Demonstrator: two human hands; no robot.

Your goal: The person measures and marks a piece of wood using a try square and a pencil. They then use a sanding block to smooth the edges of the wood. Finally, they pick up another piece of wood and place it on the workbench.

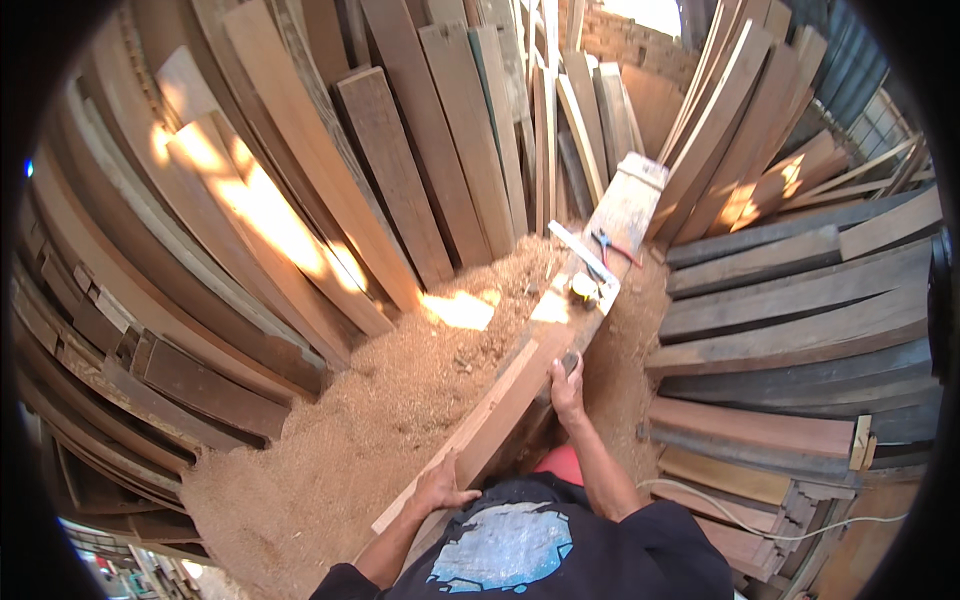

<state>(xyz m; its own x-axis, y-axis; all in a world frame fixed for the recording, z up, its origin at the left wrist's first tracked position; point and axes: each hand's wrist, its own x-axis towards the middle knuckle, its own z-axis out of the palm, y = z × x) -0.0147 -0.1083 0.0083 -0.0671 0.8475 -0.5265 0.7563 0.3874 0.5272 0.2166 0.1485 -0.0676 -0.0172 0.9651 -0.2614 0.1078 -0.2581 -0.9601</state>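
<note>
While our left hand [437,488] lies spread on the long reddish-brown wooden board [497,425] along the narrow wooden table [627,203], our right hand [567,388] clasps a small dark block [570,361] near its far end; seemingly midway, remainder unclear.

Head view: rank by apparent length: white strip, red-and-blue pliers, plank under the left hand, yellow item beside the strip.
1. Plank, by far
2. White strip
3. Pliers
4. Yellow item

The plank's near end is closer to the camera, which exaggerates its lead.
</note>
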